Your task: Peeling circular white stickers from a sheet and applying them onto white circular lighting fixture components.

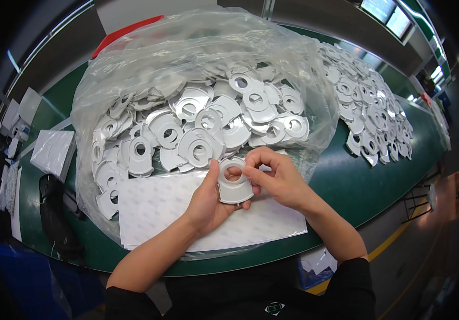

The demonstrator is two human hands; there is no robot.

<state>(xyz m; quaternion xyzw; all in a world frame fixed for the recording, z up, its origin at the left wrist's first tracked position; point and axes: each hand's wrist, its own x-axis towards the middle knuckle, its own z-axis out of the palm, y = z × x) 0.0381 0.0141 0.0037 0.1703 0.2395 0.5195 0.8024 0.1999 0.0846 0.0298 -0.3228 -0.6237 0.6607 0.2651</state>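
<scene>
A white plastic part (pixel 235 193) with a round hole and a flared lower edge is held up over the sheets. My left hand (pixel 206 205) is closed on it, thumb along its left side and fingers passing beneath. At its upper right rim, my right hand (pixel 281 180) pinches with thumb and forefinger; anything small between those fingertips is too hidden to make out. Under both hands lie white sheets with a faint pattern (pixel 157 210). Just beyond is a heap of similar white parts (pixel 196 151), lying in a large clear plastic bag (pixel 187 45).
More white parts (pixel 371 101) are spread on the green table (pixel 341 186) at the right. On the left lie a wrapped white packet (pixel 52 149) and a black pouch-like item (pixel 54 216). A red edge (pixel 128 34) shows behind the bag. A stool (pixel 419 202) stands at the right.
</scene>
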